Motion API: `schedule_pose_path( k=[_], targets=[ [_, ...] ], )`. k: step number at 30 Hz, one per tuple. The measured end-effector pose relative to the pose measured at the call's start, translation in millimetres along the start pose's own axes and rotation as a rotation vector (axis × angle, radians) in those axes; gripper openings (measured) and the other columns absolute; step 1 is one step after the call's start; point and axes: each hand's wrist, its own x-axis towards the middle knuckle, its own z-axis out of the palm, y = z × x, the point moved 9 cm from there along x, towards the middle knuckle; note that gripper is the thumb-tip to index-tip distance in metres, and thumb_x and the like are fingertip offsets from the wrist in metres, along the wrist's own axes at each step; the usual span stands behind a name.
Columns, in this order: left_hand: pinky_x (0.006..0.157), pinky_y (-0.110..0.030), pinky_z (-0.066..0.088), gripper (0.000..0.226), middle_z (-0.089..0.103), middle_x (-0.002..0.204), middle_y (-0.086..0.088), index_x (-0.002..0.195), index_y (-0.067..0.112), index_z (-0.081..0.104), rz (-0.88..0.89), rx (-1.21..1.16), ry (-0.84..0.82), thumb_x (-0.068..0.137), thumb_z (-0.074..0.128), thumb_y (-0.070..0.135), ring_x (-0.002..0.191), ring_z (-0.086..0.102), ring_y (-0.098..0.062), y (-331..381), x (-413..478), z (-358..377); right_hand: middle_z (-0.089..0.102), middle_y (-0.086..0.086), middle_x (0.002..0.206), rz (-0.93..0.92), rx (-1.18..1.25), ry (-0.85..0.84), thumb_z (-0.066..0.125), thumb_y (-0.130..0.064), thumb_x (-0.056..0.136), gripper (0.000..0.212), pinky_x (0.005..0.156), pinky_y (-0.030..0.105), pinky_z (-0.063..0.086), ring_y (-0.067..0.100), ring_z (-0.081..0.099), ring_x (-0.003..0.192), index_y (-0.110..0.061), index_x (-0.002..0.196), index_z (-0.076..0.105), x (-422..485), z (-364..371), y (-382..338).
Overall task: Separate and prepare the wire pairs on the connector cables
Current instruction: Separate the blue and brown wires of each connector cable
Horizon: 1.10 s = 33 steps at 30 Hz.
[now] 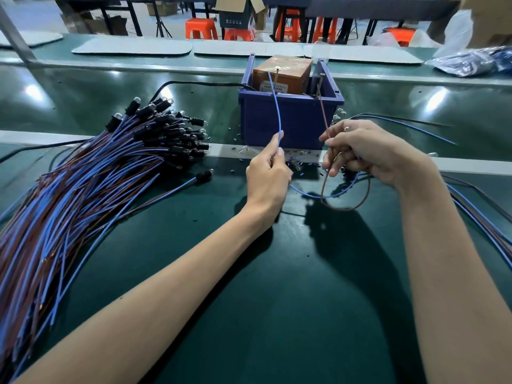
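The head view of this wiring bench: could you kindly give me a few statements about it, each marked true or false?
1. The left hand pinches a thin blue wire. True.
2. The right hand holds a thin brown wire. True.
3. The large bundle of blue and brown wires with black connectors lies to the right of both hands. False: it lies to their left.
4. The blue plastic bin is empty. False: a brown cardboard box sits inside it.
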Motion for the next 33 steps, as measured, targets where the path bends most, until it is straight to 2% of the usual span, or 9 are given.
schedule_pose_path(
  k=[5,9,13,17,28,33],
  targets=[
    [0.053,-0.027,0.03,0.037,0.035,0.046,0.009,0.129,0.017,0.058,0.022,0.043,-0.033,0.099,0.039,0.008,0.05,0.031,-0.014,1.7,-0.8,3.4,0.065,0.007,0.052,-0.009,-0.015,-0.039,0.042,-0.001,0.096,0.014,0.029,0.013,0.018,0.015,0.06,0.038,-0.012,0.091,0.05,-0.1,3.2,-1.0],
    [0.051,-0.026,0.03,0.036,0.036,0.05,0.002,0.126,0.018,0.061,0.047,0.094,-0.069,0.098,0.04,0.007,0.052,0.031,-0.016,3.6,-2.5,7.2,0.065,0.007,0.052,-0.018,-0.019,-0.059,0.043,-0.002,0.096,0.014,0.028,0.013,0.018,0.015,0.06,0.038,-0.012,0.091,0.05,-0.9,5.3,-2.5],
    [0.044,-0.019,0.03,0.035,0.036,0.041,0.011,0.125,0.013,0.061,0.028,0.099,-0.072,0.098,0.04,0.006,0.042,0.031,-0.008,0.5,-1.5,8.8,0.065,0.007,0.053,-0.029,-0.024,-0.08,0.043,-0.003,0.096,0.013,0.029,0.013,0.018,0.015,0.059,0.038,-0.012,0.092,0.05,-2.1,7.3,-4.3],
    [0.041,-0.015,0.031,0.033,0.036,0.035,0.01,0.12,0.01,0.063,0.017,0.102,-0.072,0.098,0.039,0.004,0.037,0.031,-0.005,0.2,-1.6,9.2,0.065,0.007,0.053,-0.039,-0.034,-0.094,0.043,-0.003,0.097,0.014,0.029,0.013,0.018,0.015,0.058,0.038,-0.013,0.091,0.051,-2.7,9.2,-5.5],
    [0.045,-0.021,0.031,0.031,0.035,0.035,0.01,0.112,0.013,0.064,0.033,0.126,-0.113,0.097,0.038,0.002,0.037,0.032,-0.005,1.1,-2.8,11.7,0.066,0.007,0.054,-0.063,-0.05,-0.144,0.044,-0.003,0.096,0.013,0.03,0.013,0.019,0.014,0.056,0.037,-0.013,0.092,0.052,-6.0,14.1,-8.8],
    [0.046,-0.022,0.031,0.031,0.035,0.036,0.009,0.104,0.02,0.062,0.051,0.129,-0.117,0.096,0.038,0.001,0.038,0.032,-0.005,2.6,-2.6,12.6,0.065,0.006,0.054,-0.069,-0.051,-0.156,0.044,-0.003,0.096,0.014,0.03,0.013,0.019,0.012,0.051,0.035,-0.014,0.092,0.052,-7.0,14.8,-10.2]
  ],
)
